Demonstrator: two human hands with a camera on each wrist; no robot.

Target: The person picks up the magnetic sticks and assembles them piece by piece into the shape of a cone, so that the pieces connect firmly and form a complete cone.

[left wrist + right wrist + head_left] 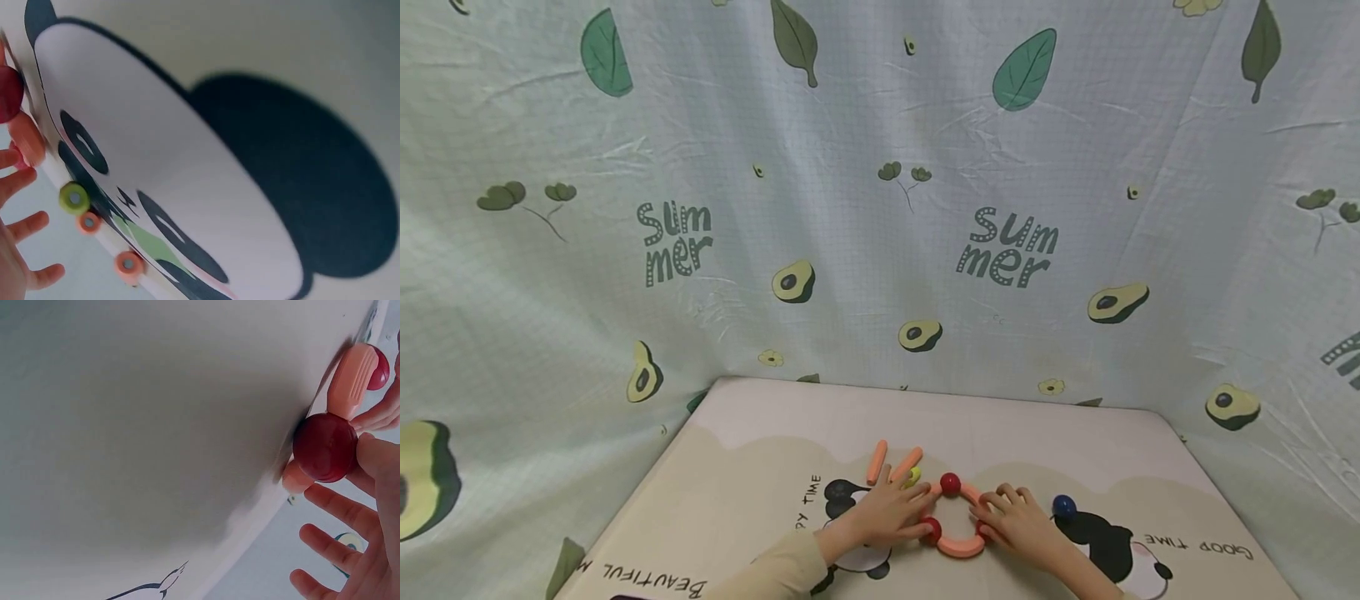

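Observation:
A ring of curved orange magnetic rods point(961, 547) joined by red balls point(950, 483) lies on the table between both hands. My left hand point(887, 508) holds the ring's left side, thumb and index finger at a red ball and a curved rod. Its other fingers spread out, as the left wrist view shows. At the right side, my right hand point(1018, 521) pinches the ring near another red ball point(325, 447), its thumb touching that ball. The remaining fingers of this hand are extended. The fingers partly hide the ring's sides.
Two straight orange rods point(877, 462) and a yellow-green piece point(913, 476) lie beyond the left hand. Right of the right hand sits a blue ball point(1063, 506). A patterned curtain point(850, 225) hangs behind the printed tabletop point(760, 450). Something dark shows at the bottom edge.

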